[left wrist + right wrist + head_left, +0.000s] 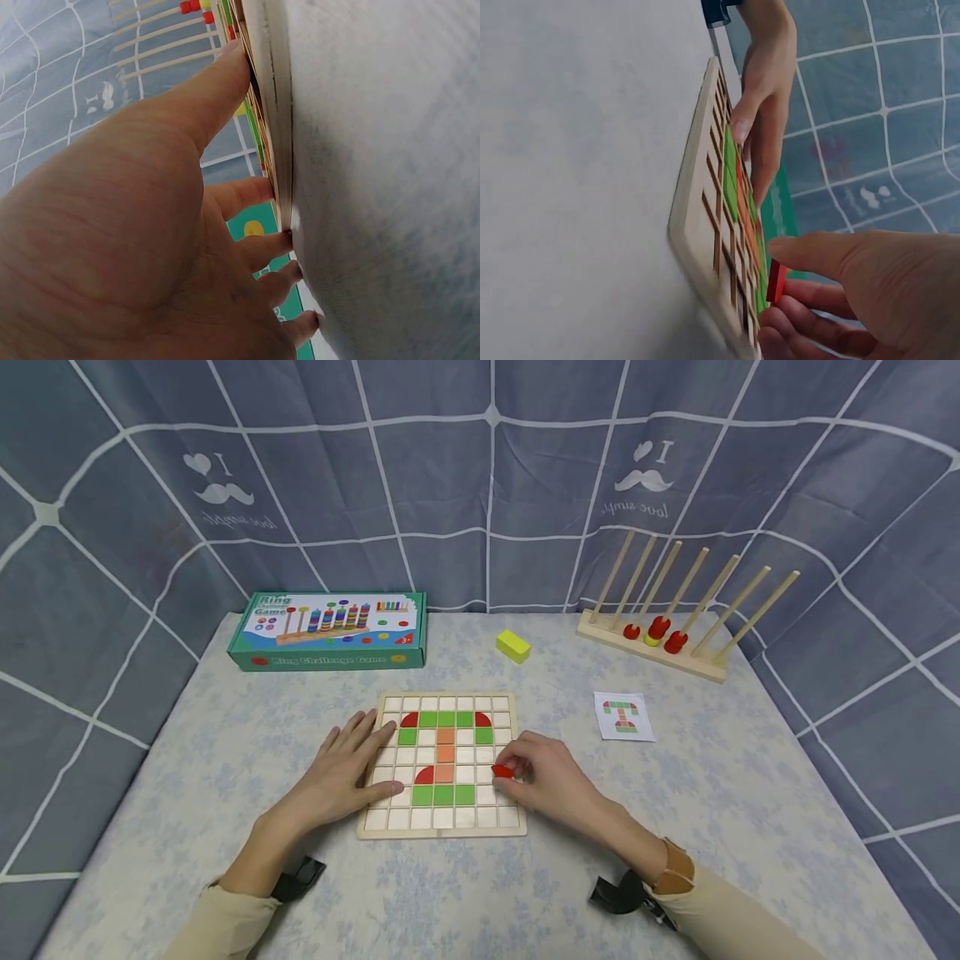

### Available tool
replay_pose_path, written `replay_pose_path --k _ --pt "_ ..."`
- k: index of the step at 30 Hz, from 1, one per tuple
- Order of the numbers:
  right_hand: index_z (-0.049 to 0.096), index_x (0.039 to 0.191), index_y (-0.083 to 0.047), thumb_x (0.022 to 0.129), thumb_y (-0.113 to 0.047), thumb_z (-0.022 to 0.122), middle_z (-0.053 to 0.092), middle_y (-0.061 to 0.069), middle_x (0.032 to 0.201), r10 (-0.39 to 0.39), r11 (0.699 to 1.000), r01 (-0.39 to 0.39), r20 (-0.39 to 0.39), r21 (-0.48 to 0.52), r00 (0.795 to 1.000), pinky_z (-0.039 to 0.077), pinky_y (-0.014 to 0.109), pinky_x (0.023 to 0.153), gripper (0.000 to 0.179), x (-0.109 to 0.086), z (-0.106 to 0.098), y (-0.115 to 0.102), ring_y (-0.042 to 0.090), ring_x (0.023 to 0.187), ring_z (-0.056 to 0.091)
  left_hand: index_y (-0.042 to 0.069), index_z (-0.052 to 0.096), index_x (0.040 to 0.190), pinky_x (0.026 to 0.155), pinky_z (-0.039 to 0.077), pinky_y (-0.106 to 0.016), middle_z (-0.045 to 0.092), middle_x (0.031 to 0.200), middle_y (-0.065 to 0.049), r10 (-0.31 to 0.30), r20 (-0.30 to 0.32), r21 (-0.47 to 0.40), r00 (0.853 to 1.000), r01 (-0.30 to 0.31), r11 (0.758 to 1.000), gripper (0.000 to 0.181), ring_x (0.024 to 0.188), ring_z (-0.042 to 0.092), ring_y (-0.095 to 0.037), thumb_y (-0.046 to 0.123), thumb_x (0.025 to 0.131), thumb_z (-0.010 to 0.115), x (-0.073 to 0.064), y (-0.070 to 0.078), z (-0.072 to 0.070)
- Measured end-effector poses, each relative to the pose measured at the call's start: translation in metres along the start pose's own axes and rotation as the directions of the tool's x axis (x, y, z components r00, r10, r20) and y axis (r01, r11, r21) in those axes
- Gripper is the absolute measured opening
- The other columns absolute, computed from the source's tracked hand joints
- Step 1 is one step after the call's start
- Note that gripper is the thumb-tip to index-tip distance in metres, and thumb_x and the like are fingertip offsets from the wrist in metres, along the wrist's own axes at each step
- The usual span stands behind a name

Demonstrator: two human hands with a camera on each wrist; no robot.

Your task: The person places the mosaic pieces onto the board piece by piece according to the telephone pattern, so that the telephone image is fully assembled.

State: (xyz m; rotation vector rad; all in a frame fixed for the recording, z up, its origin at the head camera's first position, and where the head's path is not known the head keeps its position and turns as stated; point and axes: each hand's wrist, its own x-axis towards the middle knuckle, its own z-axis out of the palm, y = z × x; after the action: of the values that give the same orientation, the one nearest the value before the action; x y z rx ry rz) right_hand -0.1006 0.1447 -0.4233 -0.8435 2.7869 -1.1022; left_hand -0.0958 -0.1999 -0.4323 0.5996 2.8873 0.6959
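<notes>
A square wooden grid board [442, 833] lies on the table, with green, orange and red tiles in some of its cells. My left hand [341, 772] rests with spread, straight fingers along the board's left edge, thumb and index finger over the rim. Between thumb and fingertips, my right hand [551, 777] pinches a red tile [776, 281] just above the right side of the board. Its exact outline is partly hidden by the fingers. A red quarter-round tile [425, 775] sits left of the lowest orange tile [444, 773], above a row of green tiles [443, 795].
Right of the board lies a pattern card [624, 727] printed with a similar coloured figure. Behind stand a green game box [330, 664], a yellow block [513, 646] and a wooden peg rack [652, 653] with several red beads. A grey checked curtain [450, 485] encloses the table.
</notes>
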Motion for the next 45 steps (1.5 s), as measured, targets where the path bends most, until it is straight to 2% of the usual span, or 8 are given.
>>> replay_pose_path --k 5,10,18,22,28,32,37,45 --pt "0.077 0.1 -0.011 0.088 -0.022 0.088 0.066 0.0 0.086 -0.022 1.0 0.022 -0.02 -0.017 1.0 0.049 0.022 0.066 0.019 0.019 0.017 -0.008 0.013 0.074 0.059 0.006 0.036 0.165 0.124 0.012 -0.073 0.022 0.172 -0.027 -0.014 0.011 0.01 1.0 0.014 1.0 0.091 0.16 0.015 -0.049 0.051 0.095 0.074 -0.001 0.0 -0.001" --pt "0.077 0.102 -0.012 0.089 -0.028 0.088 0.065 -0.002 0.088 -0.095 0.994 0.092 -0.05 -0.066 0.994 0.048 0.021 0.067 0.023 0.022 0.032 -0.004 0.011 0.075 0.058 0.006 0.036 0.164 0.125 0.012 -0.072 0.022 0.172 -0.027 -0.013 0.006 0.009 1.0 0.013 1.0 0.091 0.16 0.016 -0.049 0.051 0.095 0.074 0.001 0.001 0.0" --pt "0.078 0.099 -0.013 0.092 -0.017 0.083 0.069 -0.003 0.092 -0.255 0.966 0.246 -0.12 -0.082 0.96 0.052 0.018 0.07 0.01 0.019 0.044 0.004 0.009 0.079 0.062 0.007 0.034 0.166 0.126 0.01 -0.07 0.019 0.173 -0.026 -0.025 0.03 0.004 0.999 0.025 1.0 0.092 0.161 0.013 -0.047 0.051 0.096 0.074 0.003 -0.001 -0.001" --pt "0.078 0.1 -0.012 0.094 -0.018 0.082 0.068 -0.003 0.089 -0.264 0.964 0.257 -0.14 -0.062 0.954 0.052 0.016 0.069 0.009 0.019 0.05 0.001 0.009 0.078 0.063 0.007 0.033 0.166 0.126 0.008 -0.07 0.019 0.173 -0.026 -0.03 0.031 0.003 0.999 0.03 1.0 0.093 0.161 0.012 -0.047 0.05 0.095 0.074 0.003 -0.002 -0.002" --pt "0.08 0.104 -0.014 0.094 -0.017 0.081 0.067 -0.003 0.092 -0.29 0.952 0.268 -0.157 -0.148 0.944 0.05 0.021 0.069 0.01 0.016 0.052 -0.002 0.009 0.081 0.058 0.006 0.034 0.165 0.126 0.009 -0.071 0.02 0.173 -0.027 -0.015 0.024 0.002 1.0 0.015 1.0 0.092 0.161 0.013 -0.047 0.052 0.095 0.074 0.004 -0.003 0.0" --pt "0.079 0.116 -0.012 0.096 -0.024 0.08 0.068 -0.001 0.106 -0.26 0.958 0.237 -0.139 -0.162 0.956 0.052 0.027 0.076 0.023 0.015 0.051 -0.002 0.013 0.093 0.057 0.007 0.034 0.166 0.125 0.009 -0.071 0.019 0.173 -0.027 -0.014 0.025 -0.002 1.0 0.014 1.0 0.092 0.161 0.013 -0.047 0.052 0.095 0.074 0.004 -0.003 0.001" --pt "0.072 0.136 -0.01 0.096 -0.043 0.078 0.064 0.001 0.124 -0.235 0.956 0.223 -0.044 -0.19 0.971 0.052 0.034 0.091 0.053 0.015 0.051 -0.002 0.017 0.111 0.056 0.007 0.034 0.165 0.125 0.01 -0.072 0.02 0.173 -0.027 -0.009 0.017 -0.001 1.0 0.009 1.0 0.092 0.161 0.014 -0.048 0.052 0.096 0.073 0.003 -0.003 0.001" --pt "0.066 0.143 -0.009 0.099 -0.048 0.072 0.062 0.004 0.124 -0.191 0.96 0.185 -0.007 -0.209 0.982 0.05 0.035 0.091 0.059 0.025 0.046 -0.004 0.019 0.106 0.053 0.008 0.035 0.165 0.125 0.011 -0.071 0.021 0.173 -0.026 -0.013 0.024 0.001 1.0 0.013 1.0 0.09 0.161 0.014 -0.047 0.051 0.097 0.073 0.002 -0.001 -0.003"
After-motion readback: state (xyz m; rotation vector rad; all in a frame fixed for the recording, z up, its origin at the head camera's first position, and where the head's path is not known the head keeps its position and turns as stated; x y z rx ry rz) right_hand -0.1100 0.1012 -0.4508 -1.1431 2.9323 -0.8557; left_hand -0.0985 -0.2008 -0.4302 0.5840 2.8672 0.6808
